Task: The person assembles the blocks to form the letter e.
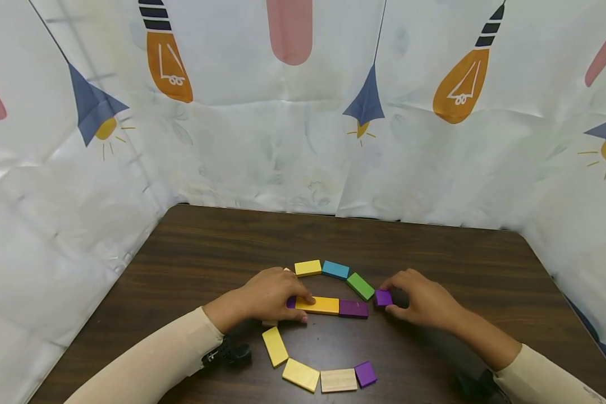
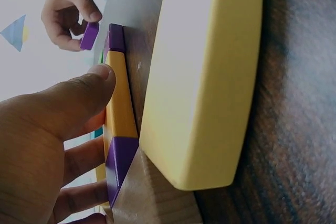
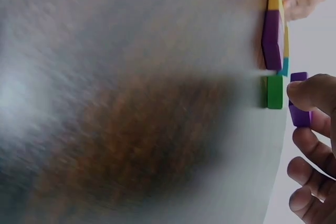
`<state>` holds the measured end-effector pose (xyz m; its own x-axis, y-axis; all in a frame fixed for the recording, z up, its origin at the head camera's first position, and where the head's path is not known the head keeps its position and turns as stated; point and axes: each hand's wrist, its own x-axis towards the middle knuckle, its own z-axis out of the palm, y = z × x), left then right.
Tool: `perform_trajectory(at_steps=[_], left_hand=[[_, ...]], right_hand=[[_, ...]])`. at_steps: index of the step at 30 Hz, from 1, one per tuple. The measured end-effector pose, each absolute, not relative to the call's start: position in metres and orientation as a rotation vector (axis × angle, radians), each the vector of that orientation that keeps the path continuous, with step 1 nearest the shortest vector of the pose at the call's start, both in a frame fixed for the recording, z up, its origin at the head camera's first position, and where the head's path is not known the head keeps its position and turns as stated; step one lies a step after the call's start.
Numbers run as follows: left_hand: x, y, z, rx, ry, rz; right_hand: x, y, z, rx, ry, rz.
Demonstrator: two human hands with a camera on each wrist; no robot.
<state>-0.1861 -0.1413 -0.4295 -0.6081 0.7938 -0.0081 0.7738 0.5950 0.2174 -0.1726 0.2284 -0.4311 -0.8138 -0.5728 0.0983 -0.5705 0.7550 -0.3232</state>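
My left hand (image 1: 272, 295) pinches an orange-yellow wooden block (image 1: 324, 306), thumb on its near side and fingers behind. That block lies in a straight row between a small purple block (image 2: 121, 156) and a dark purple block (image 1: 353, 309). In the head view, the fingers partly cover the row's left end. With thumb and fingertips, my right hand (image 1: 426, 300) holds a small purple block (image 1: 383, 298) just right of a green block (image 1: 361, 286). In the right wrist view, this block appears raised beside the green one, its middle covered by the thumb.
A curve of blocks surrounds the row: a yellow block (image 1: 308, 268) and blue block (image 1: 335, 270) behind, another yellow block (image 1: 275, 347) at left, a plain wooden block (image 1: 339, 380) and purple block (image 1: 366, 374) in front. All lie on a dark wooden table (image 1: 232, 235) before a patterned cloth (image 1: 283, 140).
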Motion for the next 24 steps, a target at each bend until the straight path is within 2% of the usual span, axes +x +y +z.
perform_trajectory(at_steps=[24], left_hand=[[-0.186, -0.141, -0.429, 1.34, 2.705, 0.291]], right_hand=[[-0.139, 0.23, -0.432, -1.188, 2.843, -0.54]])
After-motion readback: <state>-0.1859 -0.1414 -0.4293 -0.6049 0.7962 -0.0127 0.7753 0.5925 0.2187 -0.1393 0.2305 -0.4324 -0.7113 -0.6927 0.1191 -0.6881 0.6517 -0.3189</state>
